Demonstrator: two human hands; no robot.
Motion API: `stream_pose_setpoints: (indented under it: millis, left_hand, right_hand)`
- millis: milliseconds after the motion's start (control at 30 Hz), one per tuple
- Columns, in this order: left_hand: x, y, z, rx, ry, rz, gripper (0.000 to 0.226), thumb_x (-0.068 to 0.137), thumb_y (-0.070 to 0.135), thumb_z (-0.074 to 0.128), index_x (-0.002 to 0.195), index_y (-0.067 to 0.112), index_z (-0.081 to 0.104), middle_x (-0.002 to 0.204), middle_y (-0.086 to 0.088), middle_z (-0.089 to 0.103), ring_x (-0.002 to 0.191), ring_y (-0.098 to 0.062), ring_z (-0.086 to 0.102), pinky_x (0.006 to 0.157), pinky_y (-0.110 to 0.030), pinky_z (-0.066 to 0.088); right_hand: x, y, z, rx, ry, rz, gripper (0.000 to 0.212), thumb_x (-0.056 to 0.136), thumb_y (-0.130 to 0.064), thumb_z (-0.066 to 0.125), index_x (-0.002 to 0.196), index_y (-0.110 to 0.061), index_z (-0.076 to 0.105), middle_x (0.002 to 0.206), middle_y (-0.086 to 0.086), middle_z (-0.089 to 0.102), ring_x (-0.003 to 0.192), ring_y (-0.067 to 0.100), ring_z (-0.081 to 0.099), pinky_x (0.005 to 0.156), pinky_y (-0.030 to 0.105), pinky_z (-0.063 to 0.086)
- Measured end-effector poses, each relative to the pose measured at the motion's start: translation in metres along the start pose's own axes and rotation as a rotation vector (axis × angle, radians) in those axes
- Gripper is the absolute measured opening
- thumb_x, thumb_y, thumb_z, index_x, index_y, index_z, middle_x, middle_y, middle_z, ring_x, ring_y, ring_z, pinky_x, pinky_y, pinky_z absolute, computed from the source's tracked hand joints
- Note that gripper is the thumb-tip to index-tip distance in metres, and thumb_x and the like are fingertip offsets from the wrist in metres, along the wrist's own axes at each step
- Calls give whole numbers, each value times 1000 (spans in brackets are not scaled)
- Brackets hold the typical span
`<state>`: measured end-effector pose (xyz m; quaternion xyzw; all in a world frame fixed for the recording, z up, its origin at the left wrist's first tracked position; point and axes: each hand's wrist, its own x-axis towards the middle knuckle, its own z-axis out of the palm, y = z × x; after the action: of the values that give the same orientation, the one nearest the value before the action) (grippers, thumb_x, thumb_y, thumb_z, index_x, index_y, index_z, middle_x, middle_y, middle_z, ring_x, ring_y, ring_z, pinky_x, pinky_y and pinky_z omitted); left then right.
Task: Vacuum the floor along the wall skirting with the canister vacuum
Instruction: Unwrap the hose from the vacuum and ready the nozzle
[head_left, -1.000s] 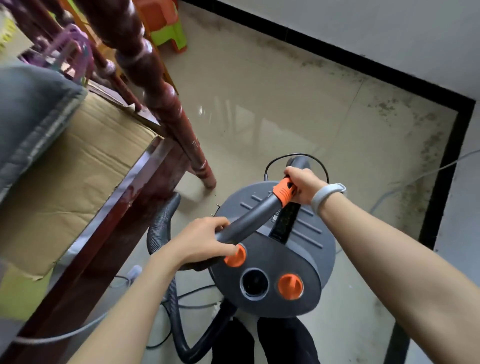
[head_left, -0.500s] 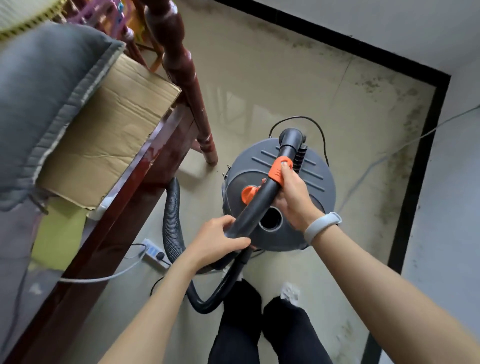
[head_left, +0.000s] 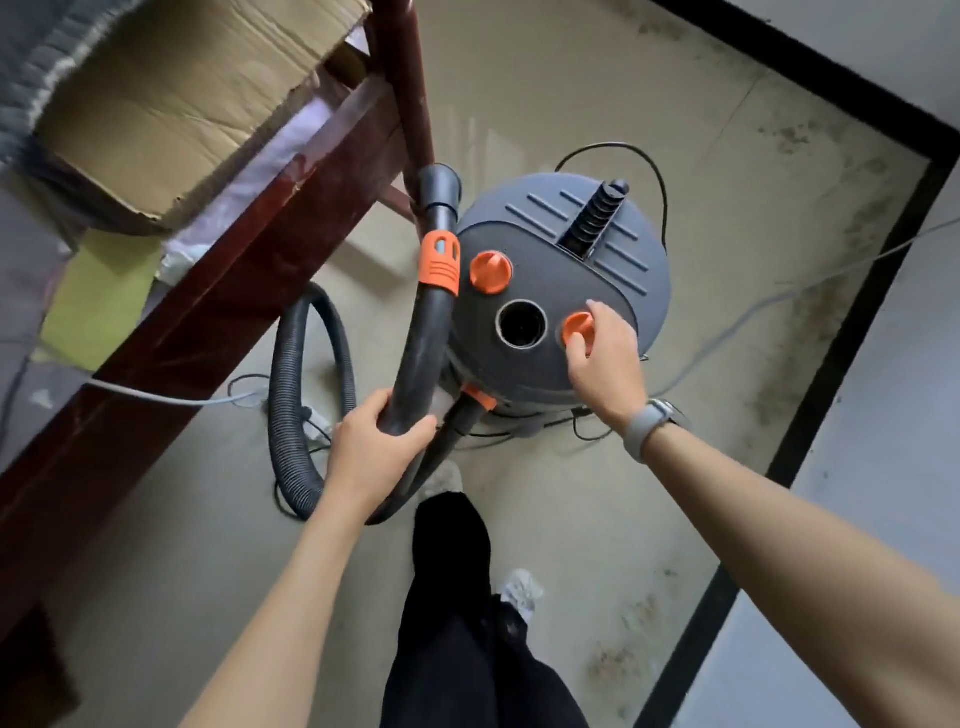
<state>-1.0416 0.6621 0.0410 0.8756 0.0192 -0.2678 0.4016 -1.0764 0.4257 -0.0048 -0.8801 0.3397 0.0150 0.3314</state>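
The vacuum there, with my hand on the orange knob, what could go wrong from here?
1. The wand has no floor nozzle, and its open end points up beside the bedpost, so it may knock it.
2. The hose loops by your foot over the cables; tripping is possible.
3. If the right hand starts it, only the left hand steadies the wand.

Stained beige floor (head_left: 597, 104), black skirting (head_left: 857, 291), possibly bed frame (head_left: 218, 291)

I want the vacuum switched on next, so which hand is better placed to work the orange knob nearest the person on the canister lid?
The right hand: its fingers already rest on that orange knob. The left hand is busy gripping the black wand tube beside the canister.
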Motion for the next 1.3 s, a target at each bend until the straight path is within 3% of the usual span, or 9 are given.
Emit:
stream_pose_setpoints:
  millis: [133, 233, 300, 400, 533, 600, 967, 1167, 1300]
  left_hand:
    - [3, 1, 8, -43, -1, -18, 26, 68, 40, 68, 82, 21, 59, 81, 4, 67, 86, -23, 62, 82, -42, 51]
    - [10, 16, 17, -54, 11, -15, 33, 59, 49, 62, 75, 21, 56, 71, 5, 63, 79, -23, 59, 77, -41, 50]
    - [23, 29, 22, -84, 18, -8, 23, 62, 46, 63, 71, 26, 56, 69, 7, 63, 78, -23, 59, 77, -40, 50]
    - [49, 42, 27, -95, 49, -13, 21, 67, 43, 67, 79, 26, 60, 77, 4, 67, 86, -25, 61, 78, -40, 51]
    - [73, 43, 30, -82, 72, -40, 43, 58, 54, 60, 87, 21, 64, 80, 3, 69, 87, -25, 62, 80, -43, 51]
    - [77, 42, 32, -70, 73, -64, 45, 56, 54, 60, 87, 22, 65, 80, 3, 70, 86, -25, 63, 80, -43, 51]
    - [85, 78, 60, -72, 162, -135, 48, 51, 62, 56, 84, 28, 64, 77, 6, 67, 84, -23, 62, 78, -36, 51]
    - [77, 113, 89, 17, 262, -183, 34, 71, 37, 76, 102, 28, 67, 95, 3, 71, 96, -24, 62, 82, -32, 48]
    - [67, 131, 106, -101, 322, -209, 54, 53, 58, 61, 99, 30, 68, 90, 7, 72, 93, -20, 64, 85, -36, 51]
  right_hand:
    - [31, -18, -6, -4, 5, 31, 56, 94, -26, 39, 141, 4, 35, 141, 21, 43, 133, 34, 36, 109, 37, 25]
    - [65, -39, -7, 99, -17, 180, 47, 96, -25, 41, 135, 1, 38, 138, 22, 41, 129, 37, 37, 104, 39, 30]
    - [92, -54, -10, 136, 3, 339, 47, 96, -27, 41, 134, 0, 36, 138, 22, 36, 126, 39, 39, 102, 39, 30]
    - [127, -61, -8, 97, 8, 487, 55, 97, -28, 43, 139, 3, 24, 147, 20, 29, 133, 37, 34, 104, 37, 27]
    - [149, -57, 6, 119, 25, 520, 73, 97, -26, 47, 147, 2, 1, 150, 21, 27, 134, 37, 33, 105, 39, 28]
    - [152, -55, 11, 80, 62, 518, 71, 96, -20, 43, 148, 1, 0, 149, 20, 28, 131, 39, 38, 102, 41, 32]
    - [175, -30, -4, -109, -129, 143, 76, 94, -20, 44, 148, 4, -4, 146, 26, 29, 123, 44, 44, 94, 41, 37]
    - [207, -14, -27, -238, -316, -185, 77, 93, -20, 47, 149, 2, -2, 142, 25, 33, 119, 47, 44, 93, 43, 38]
    - [229, -8, -39, -295, -409, -324, 77, 93, -20, 47, 150, 1, -1, 140, 25, 34, 117, 48, 45, 92, 45, 39]
